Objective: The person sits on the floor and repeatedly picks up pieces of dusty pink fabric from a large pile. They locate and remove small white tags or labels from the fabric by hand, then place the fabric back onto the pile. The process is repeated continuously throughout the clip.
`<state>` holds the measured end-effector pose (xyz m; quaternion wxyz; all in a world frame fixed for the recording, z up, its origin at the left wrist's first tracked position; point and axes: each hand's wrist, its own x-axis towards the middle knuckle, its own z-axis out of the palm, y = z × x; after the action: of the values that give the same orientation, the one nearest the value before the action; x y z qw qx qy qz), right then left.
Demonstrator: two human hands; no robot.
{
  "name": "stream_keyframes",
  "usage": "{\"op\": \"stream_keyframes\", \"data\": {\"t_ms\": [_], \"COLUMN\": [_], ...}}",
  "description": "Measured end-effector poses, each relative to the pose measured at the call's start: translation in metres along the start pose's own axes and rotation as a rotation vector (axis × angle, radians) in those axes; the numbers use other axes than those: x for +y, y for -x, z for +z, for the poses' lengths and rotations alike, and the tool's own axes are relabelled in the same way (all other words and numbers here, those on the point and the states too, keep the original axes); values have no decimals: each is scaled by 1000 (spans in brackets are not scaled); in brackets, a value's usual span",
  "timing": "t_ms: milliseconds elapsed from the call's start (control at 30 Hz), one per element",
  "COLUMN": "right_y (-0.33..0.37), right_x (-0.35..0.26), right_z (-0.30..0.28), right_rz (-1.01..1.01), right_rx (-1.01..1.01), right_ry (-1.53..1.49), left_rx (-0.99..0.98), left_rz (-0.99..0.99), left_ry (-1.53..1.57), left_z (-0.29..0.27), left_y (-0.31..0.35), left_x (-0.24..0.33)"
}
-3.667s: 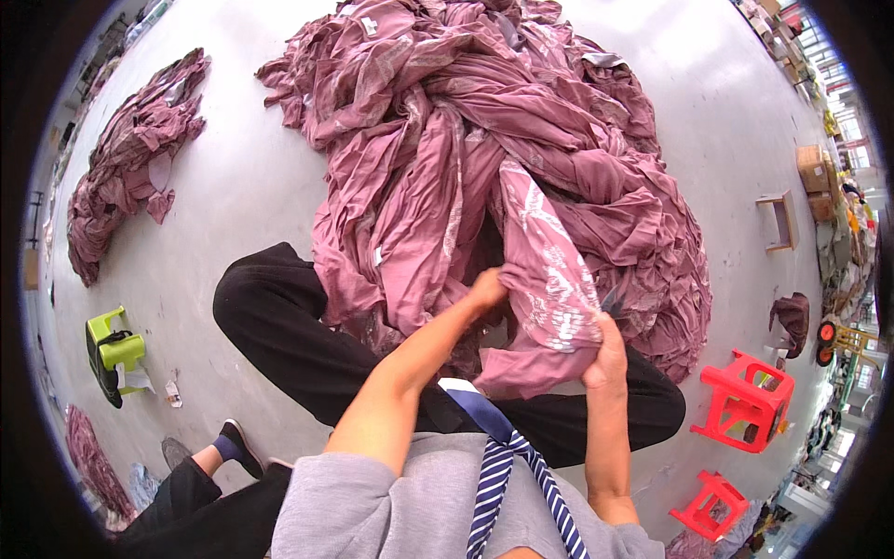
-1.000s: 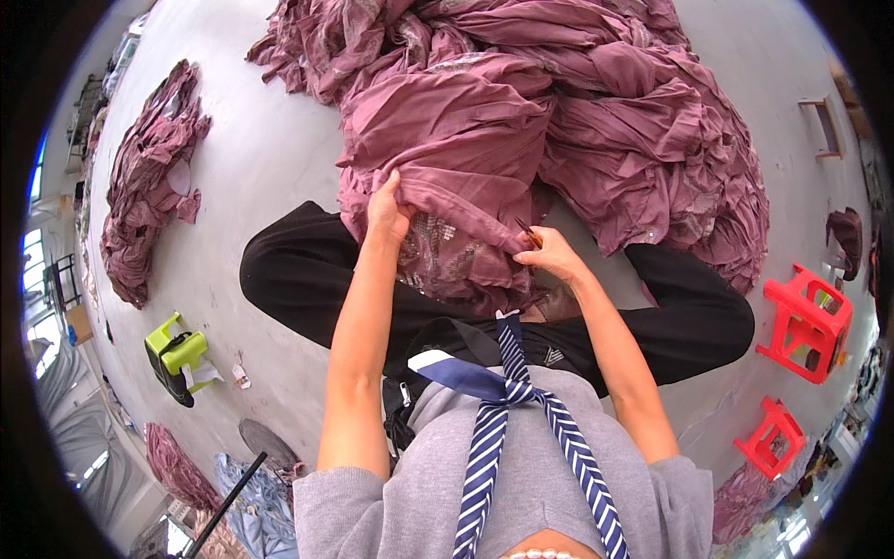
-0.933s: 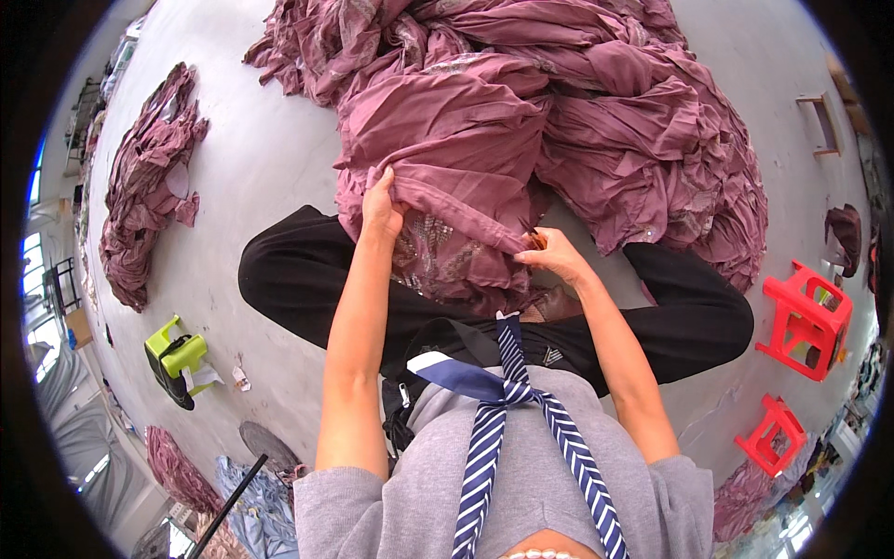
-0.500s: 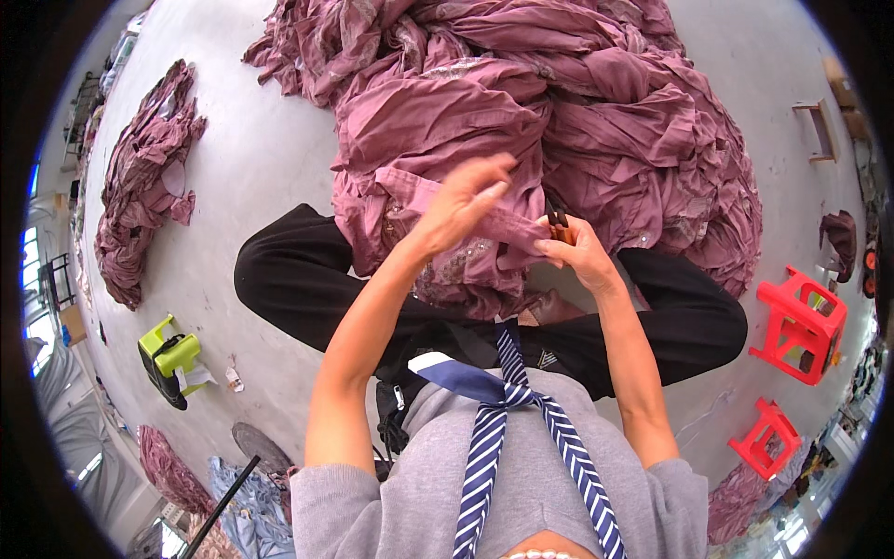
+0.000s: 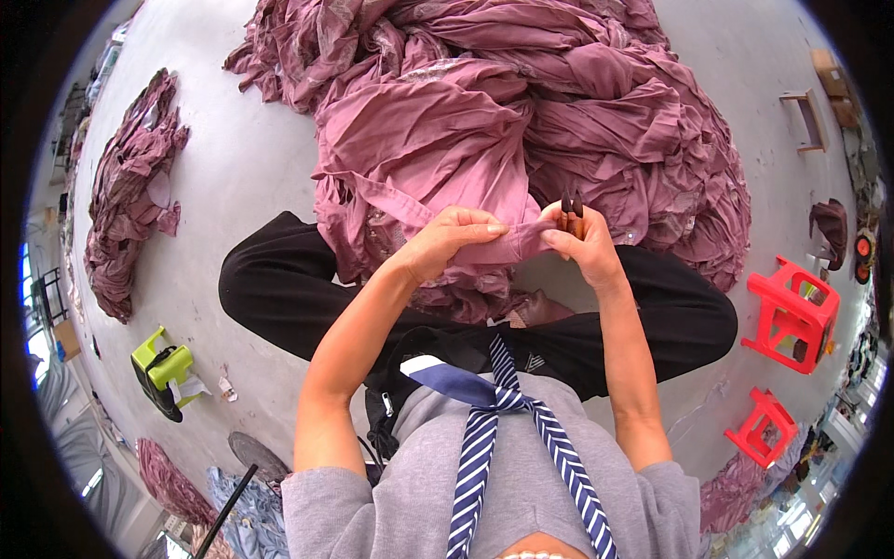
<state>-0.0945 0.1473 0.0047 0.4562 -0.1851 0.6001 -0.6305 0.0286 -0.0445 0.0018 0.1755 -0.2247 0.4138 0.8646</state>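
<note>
A band of mauve cloth (image 5: 507, 248) is stretched between my hands, above my crossed legs. My left hand (image 5: 440, 244) pinches it on one side, thumb on top. At its other end my right hand (image 5: 590, 250) grips the cloth edge between thumb and fingers. That same hand also holds small snips (image 5: 571, 222) with orange-brown handles and dark tips pointing away from me. The cloth runs into a crumpled mauve garment (image 5: 428, 140) lying before me, with sequin-like pale patches on parts of it.
A large heap of mauve garments (image 5: 643, 130) spreads ahead and to the right. Another bundle (image 5: 130, 205) lies far left. A green stool (image 5: 168, 365) stands at left, two red stools, one larger (image 5: 792, 312) and one smaller (image 5: 764, 429), at right. Blue cloth (image 5: 244, 508) lies lower left.
My left hand, blurred and raised over the cloth before, has come down and now pinches it. The right hand keeps the snips and cloth edge. The whole view has shifted slightly.
</note>
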Motion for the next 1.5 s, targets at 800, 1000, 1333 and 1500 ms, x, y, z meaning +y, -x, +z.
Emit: {"op": "stream_keyframes", "data": {"t_ms": [800,1000,1333,1500], "right_y": [17,15,14,13], "right_x": [-28,-31,-31,-31], "right_z": [29,32,34,32], "right_rz": [-680,-611,-572,-598], "right_rx": [231,210,214,207], "right_ry": [1035,978,965,1010], "left_rx": [19,18,-9,18], "left_rz": [-20,-25,-24,-19], "left_ry": [158,144,97,76], "left_z": [-2,-1,-3,5], "left_y": [7,9,10,13], "left_x": [11,13,12,18]}}
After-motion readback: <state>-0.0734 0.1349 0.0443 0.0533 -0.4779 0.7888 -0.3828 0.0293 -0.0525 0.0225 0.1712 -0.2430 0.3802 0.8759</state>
